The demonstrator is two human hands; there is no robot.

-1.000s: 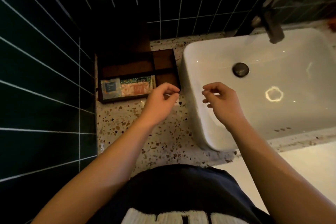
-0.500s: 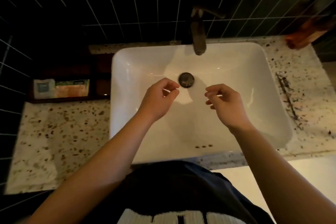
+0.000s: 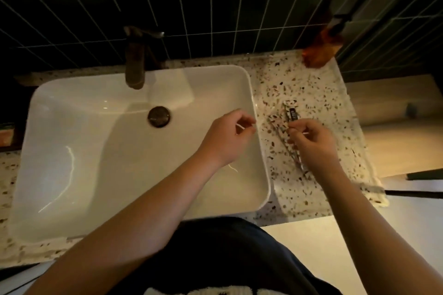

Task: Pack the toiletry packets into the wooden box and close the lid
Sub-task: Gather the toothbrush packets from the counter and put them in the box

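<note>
A long clear toiletry packet [image 3: 293, 114] with a black label lies on the speckled counter [image 3: 318, 93] to the right of the sink. My right hand [image 3: 311, 143] is over it, fingers curled and fingertips touching it near the label; its lower half is hidden under the hand. My left hand [image 3: 227, 136] hovers over the sink's right side, fingers curled with nothing in them. The wooden box [image 3: 9, 148] shows only as a sliver at the far left edge, with an orange packet [image 3: 4, 136] inside it. Its lid is out of view.
The white sink [image 3: 72, 151] fills the middle, with a dark drain [image 3: 158, 116] and a faucet [image 3: 134, 62] at the back. An orange-brown object [image 3: 318, 55] stands at the counter's back right corner. Dark tiled wall runs behind. The counter ends just right of the packet.
My view has swung right from the box, across the sink, to the right counter. Both hands travelled right; the right hand came down onto the long packet.
</note>
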